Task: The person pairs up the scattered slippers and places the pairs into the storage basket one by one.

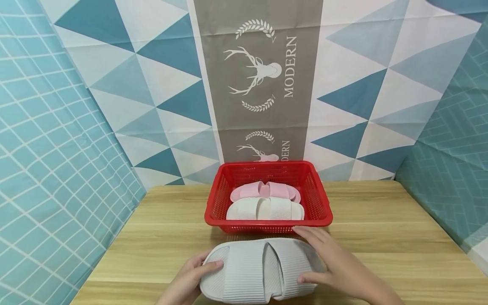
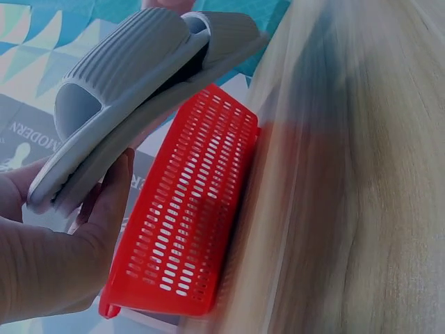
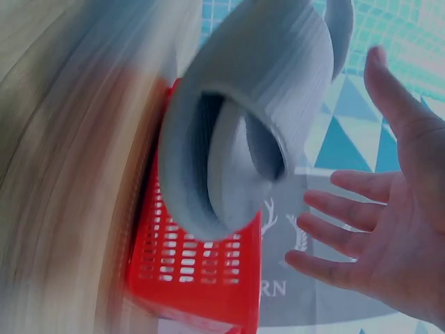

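Note:
A pair of grey ribbed slippers (image 1: pixel 244 269), one tucked into the other, is held up in front of a red basket (image 1: pixel 268 223). My left hand (image 1: pixel 189 277) grips the slippers at their left end, thumb on top and fingers beneath, as the left wrist view also shows. At the other end is my right hand (image 1: pixel 335 264). Its fingers are spread and extended beside the slippers, and in the right wrist view a gap separates the palm (image 3: pixel 389 250) from them. Inside the basket lie white slippers (image 1: pixel 248 208) with pink slippers (image 1: pixel 249 191) behind them.
The basket has perforated walls and stands at the back of a wooden table (image 1: pixel 164 237). Behind it hangs a patterned cloth (image 1: pixel 263 123) with deer prints and triangles. A blue checked cloth (image 1: pixel 49 169) lines the left side, and a teal one (image 1: pixel 450 186) the right.

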`<action>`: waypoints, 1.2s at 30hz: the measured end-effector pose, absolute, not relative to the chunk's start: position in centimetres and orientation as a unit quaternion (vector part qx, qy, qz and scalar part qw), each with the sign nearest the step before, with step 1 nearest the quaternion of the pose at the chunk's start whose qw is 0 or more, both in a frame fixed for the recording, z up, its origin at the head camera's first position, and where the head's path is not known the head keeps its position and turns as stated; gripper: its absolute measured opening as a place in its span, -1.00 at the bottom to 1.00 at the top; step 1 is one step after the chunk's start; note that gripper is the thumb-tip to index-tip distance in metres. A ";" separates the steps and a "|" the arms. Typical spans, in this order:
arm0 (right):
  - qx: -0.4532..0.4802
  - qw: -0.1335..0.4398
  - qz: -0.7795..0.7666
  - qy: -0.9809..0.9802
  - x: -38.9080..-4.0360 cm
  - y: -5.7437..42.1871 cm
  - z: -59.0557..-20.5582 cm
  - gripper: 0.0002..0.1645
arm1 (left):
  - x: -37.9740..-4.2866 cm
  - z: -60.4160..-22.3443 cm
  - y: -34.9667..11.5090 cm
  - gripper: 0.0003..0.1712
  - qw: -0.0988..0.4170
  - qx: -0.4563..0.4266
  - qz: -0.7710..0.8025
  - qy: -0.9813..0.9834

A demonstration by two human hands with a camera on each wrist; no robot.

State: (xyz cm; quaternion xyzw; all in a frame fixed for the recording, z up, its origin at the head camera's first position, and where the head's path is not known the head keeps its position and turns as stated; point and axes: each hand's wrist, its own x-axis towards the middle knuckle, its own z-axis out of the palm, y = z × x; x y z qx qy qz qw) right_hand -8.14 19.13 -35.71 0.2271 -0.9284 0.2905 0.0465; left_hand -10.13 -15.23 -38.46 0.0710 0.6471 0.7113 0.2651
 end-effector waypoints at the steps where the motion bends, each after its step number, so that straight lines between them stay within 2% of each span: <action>1: 0.221 0.043 0.297 -0.928 -8.2 19.3 -35.8 0.07 | -10.1 -38.4 -15.3 -0.29 0.267 0.068 0.710 0.648; 5: 0.201 0.024 0.332 -0.921 -8.5 20.0 -36.1 -0.04 | -10.1 -38.2 -15.5 -0.30 0.271 0.061 0.707 0.651; 14: 0.159 -0.066 0.447 -0.878 -9.2 20.6 -37.4 -0.24 | -9.8 -37.8 -15.9 -0.28 0.269 0.052 0.705 0.654; 21: 0.139 -0.107 0.491 -0.853 -9.7 20.9 -37.8 -0.35 | -9.8 -37.9 -16.4 -0.27 0.268 0.057 0.710 0.649; 25: 0.128 -0.111 0.492 -0.854 -9.9 20.9 -37.9 -0.43 | -9.9 -37.8 -16.6 -0.26 0.258 0.060 0.711 0.651; 33: 0.101 -0.162 0.550 -0.813 -10.1 21.1 -38.2 -0.36 | -10.1 -38.0 -17.0 -0.26 0.256 0.069 0.721 0.640; 36: 0.092 -0.185 0.572 -0.794 -10.3 21.2 -38.4 -0.33 | -10.2 -38.1 -17.2 -0.32 0.265 0.078 0.728 0.627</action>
